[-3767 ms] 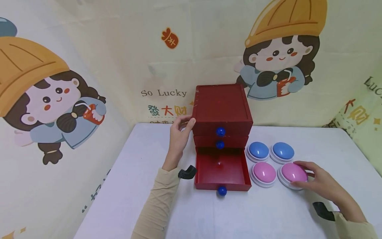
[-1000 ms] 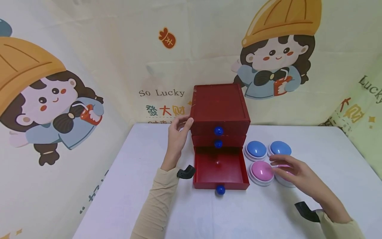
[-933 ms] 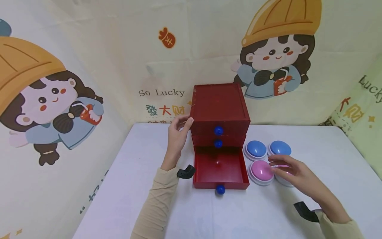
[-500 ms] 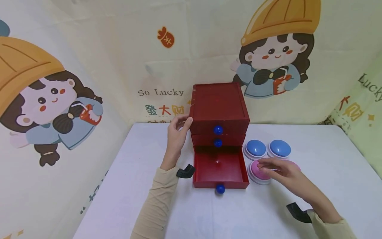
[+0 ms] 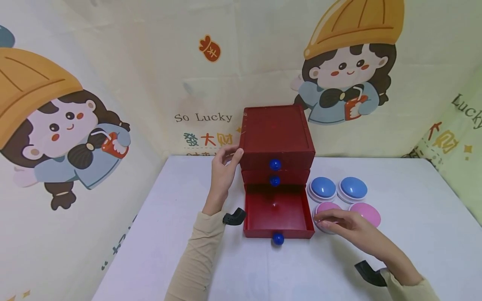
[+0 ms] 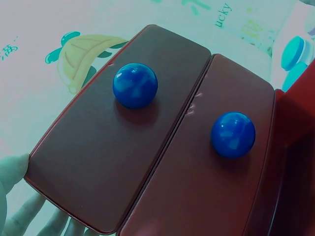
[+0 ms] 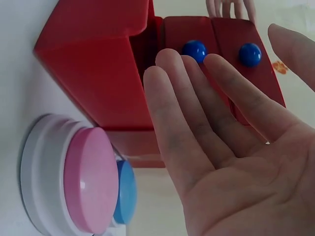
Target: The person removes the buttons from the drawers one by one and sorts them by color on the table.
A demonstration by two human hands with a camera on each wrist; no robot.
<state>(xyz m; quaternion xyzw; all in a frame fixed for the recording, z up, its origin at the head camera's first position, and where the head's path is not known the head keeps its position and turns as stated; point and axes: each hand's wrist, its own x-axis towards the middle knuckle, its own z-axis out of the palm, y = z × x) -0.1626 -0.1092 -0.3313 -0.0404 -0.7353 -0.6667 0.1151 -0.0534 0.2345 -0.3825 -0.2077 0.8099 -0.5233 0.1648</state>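
In the head view my left hand (image 5: 223,173) rests against the left side of a dark red drawer cabinet (image 5: 276,129), thumb at its front corner. Its fingers extend along the cabinet's side in the left wrist view. The bottom drawer (image 5: 275,213) is pulled out, with nothing seen inside; the two drawers above are closed. My right hand (image 5: 352,228) hovers over the left pink push button (image 5: 326,205), partly hiding it. Its fingers look nearly straight and hold nothing in the right wrist view. The right pink push button (image 5: 367,214) is partly covered by that hand.
Two blue push buttons (image 5: 323,187) on white bases stand behind the pink ones, right of the cabinet. Each drawer has a round blue knob (image 5: 278,239). All stands on a white table (image 5: 180,234), with a printed cloth (image 5: 158,83) behind.
My right hand has left the right pink button, where its fingers were around the rim, and moved left over the other pink button. The left hand stays at the cabinet.
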